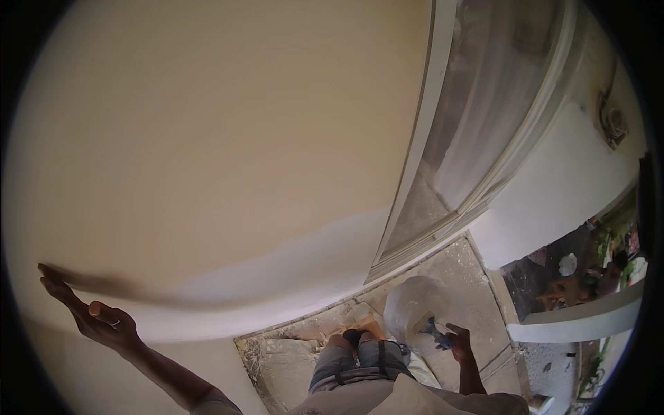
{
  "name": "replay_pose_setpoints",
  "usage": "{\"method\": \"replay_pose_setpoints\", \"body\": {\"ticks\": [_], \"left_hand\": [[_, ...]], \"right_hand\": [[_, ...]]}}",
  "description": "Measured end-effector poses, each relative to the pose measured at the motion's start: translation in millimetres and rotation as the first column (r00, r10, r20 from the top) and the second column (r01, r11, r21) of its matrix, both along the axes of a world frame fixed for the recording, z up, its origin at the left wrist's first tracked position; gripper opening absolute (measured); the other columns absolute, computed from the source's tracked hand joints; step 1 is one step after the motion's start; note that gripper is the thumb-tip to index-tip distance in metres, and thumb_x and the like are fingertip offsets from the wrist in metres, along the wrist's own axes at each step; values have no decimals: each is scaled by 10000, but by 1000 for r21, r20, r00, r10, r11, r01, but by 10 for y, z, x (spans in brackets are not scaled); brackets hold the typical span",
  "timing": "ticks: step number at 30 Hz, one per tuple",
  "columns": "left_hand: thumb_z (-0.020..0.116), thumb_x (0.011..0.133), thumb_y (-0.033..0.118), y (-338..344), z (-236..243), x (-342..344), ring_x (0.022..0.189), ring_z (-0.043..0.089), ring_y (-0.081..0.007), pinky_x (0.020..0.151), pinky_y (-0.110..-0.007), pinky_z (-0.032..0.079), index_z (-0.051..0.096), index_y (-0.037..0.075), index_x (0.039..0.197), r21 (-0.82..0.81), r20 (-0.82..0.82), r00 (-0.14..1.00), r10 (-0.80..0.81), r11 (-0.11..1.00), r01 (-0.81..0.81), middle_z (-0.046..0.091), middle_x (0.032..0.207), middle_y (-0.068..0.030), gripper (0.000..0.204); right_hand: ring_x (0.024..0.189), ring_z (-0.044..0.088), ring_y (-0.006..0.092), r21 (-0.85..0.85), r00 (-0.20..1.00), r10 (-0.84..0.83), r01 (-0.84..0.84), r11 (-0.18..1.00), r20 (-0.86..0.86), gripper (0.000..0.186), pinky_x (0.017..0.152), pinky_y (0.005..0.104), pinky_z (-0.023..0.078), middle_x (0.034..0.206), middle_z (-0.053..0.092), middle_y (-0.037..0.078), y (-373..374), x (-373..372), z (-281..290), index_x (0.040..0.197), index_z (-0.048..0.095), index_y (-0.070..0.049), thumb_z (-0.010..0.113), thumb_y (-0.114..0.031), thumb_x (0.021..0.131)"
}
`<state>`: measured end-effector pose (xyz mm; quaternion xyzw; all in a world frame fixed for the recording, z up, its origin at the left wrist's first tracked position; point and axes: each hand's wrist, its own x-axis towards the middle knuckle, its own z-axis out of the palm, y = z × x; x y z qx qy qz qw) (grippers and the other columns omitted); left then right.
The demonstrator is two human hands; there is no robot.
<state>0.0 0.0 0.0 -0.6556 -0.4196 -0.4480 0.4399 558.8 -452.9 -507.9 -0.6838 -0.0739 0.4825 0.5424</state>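
Observation:
My left hand [97, 311] is raised at the far left, fingers extended and the tips at the cream wall [242, 124]; a paler band runs along the wall's lower part. At lower right my right hand [460, 342] grips a small blue tool [436, 332], too unclear to name exactly. It is over or in a large whitish bucket [415, 308] on the floor beside my legs. A ring is on my left hand.
A sliding glass window [498, 104] fills the upper right. Worn paving [467, 273] and pale sheets [283, 353] lie underfoot. At right are a white ledge [574, 311], plants [622, 221], scattered items below and a wall fitting [612, 117].

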Motion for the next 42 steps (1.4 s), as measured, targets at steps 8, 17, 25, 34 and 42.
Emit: {"method": "replay_pose_setpoints", "body": {"ticks": [8,17,25,34,42], "left_hand": [[80,1192,619,-82,189,-14,1548,516,-478,1250,-581,517,192,117,1804,-26,-56,998,-27,999,25,454,1738,-256,800],[141,1203,625,-193,123,193,1535,548,-457,1270,-538,504,391,13,1719,-83,86,996,18,997,-11,554,1663,-265,839],[513,1135,217,-527,-835,1122,862,753,-453,787,-521,652,626,-51,1230,82,293,424,-857,464,882,742,978,-271,307],[763,1016,639,-1362,-3049,2936,1117,765,-413,893,-473,632,337,-33,1706,-798,589,661,-466,-465,383,702,1333,-321,1053],[749,1033,578,-1045,-2913,3427,648,803,-326,632,-435,664,244,-23,1731,-619,392,885,-252,-784,52,809,1008,-267,1051]], "right_hand": [[656,803,324,-33,998,17,-18,999,-57,599,528,373,608,934,817,279,-269,-349,513,1631,459,125,601,-2,1063],[673,816,294,-56,989,-145,144,988,-8,549,515,323,581,941,825,270,-424,-451,981,1618,483,111,558,-26,1091],[665,813,289,-29,956,-284,286,958,69,547,545,334,618,938,829,257,-74,-636,1177,1601,484,137,598,-58,1103],[625,797,292,-40,909,-386,396,917,158,551,466,318,593,901,802,253,450,-822,1771,1547,524,171,629,-26,1043],[560,726,187,-83,937,-226,256,963,265,449,442,316,574,830,777,143,527,-812,1823,1414,664,157,670,-25,1003]]}}
